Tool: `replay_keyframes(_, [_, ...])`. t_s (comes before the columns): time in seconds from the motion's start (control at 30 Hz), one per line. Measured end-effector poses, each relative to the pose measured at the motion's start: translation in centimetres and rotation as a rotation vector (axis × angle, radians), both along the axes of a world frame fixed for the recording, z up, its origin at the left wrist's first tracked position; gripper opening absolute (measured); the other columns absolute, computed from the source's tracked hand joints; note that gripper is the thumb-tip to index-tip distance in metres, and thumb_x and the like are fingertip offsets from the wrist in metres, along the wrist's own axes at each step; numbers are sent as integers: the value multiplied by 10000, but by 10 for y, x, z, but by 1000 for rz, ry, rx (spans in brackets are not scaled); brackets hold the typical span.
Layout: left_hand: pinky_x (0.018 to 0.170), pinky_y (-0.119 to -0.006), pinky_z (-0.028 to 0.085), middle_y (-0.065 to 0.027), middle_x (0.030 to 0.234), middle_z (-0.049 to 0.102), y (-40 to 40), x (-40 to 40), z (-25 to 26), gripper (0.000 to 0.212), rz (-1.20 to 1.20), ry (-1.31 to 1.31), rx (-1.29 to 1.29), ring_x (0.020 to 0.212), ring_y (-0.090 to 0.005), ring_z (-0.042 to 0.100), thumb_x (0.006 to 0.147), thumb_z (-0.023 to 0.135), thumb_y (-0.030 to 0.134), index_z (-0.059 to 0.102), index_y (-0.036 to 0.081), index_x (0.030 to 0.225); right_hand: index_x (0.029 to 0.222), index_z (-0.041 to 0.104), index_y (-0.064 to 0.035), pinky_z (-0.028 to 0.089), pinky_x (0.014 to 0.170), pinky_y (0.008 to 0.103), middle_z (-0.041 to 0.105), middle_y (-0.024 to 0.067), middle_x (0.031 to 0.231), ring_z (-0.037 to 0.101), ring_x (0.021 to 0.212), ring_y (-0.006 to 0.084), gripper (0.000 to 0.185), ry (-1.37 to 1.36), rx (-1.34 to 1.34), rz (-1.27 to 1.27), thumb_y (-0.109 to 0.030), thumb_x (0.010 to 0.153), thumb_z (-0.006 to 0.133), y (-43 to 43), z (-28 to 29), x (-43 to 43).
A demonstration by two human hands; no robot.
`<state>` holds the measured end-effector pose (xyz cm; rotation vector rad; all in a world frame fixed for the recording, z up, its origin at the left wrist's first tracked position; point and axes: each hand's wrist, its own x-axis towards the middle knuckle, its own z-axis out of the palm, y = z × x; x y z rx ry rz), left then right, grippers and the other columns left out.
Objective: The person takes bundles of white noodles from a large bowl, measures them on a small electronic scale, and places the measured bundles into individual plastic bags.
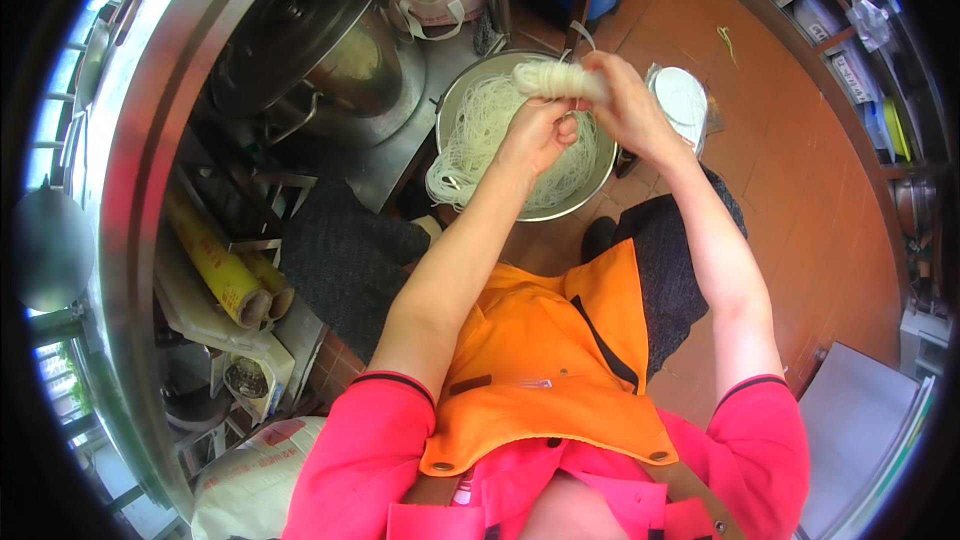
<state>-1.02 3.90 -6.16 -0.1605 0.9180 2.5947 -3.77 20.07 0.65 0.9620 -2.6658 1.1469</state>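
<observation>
Above a wide metal basin (558,216) I hold a bundle of thin white noodles (551,80). Its middle is wound round crosswise, with a looped end at the left. My right hand (634,106) grips the bundle's right end. My left hand (538,136) is curled closed at its lower edge, thumb and fingers pinched there; the exact pinch point is partly hidden. Loose, tangled noodles (480,116) fill the basin beneath both hands. Some strands hang over its left rim in a looped clump (448,178).
A large metal pot (360,82) with a dark lid (296,11) stands left on a metal surface, near a bag with handles (442,7). White round items in clear plastic (681,101) sit right of the basin. Yellow rolls (221,270) lie left; shelves (840,52) line the right.
</observation>
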Motion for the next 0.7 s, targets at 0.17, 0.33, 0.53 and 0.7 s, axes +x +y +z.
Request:
replay_keyframes(0.17, [515, -219, 344, -32, 931, 565, -9, -7, -4, 218, 98, -111, 44, 625, -90, 452, 872, 465, -36, 528, 95, 1034, 1092, 504, -76, 358, 1005, 436, 440, 171, 1330, 401, 1248, 348, 426, -140, 20, 78, -180, 732, 708, 7, 4, 0])
replay_keyframes(0.33, [556, -236, 401, -37, 939, 567, 3, -13, -3, 258, -23, -107, -72, 694, -110, 510, 865, 463, -59, 528, 102, 1055, 1199, 506, -94, 283, 1071, 430, 351, 166, 1417, 328, 1312, 334, 513, -104, -16, 50, -213, 747, 718, 10, 6, -1])
replay_keyframes(0.53, [641, -261, 488, -30, 1009, 569, 17, -11, -2, 195, 49, -97, -169, 780, -124, 567, 916, 495, 34, 518, 97, 1099, 1230, 461, -26, 477, 848, 365, 617, 232, 1052, 613, 990, 327, 562, -396, 99, 60, -211, 761, 710, 11, 10, -3])
replay_keyframes(0.7, [629, -298, 496, -48, 992, 573, 28, -9, -19, 144, -15, -132, -197, 786, -146, 581, 943, 480, 99, 523, 71, 1077, 1164, 470, -28, 492, 755, 411, 639, 227, 916, 624, 889, 365, 489, -346, 209, 41, -184, 750, 680, 16, 12, 1])
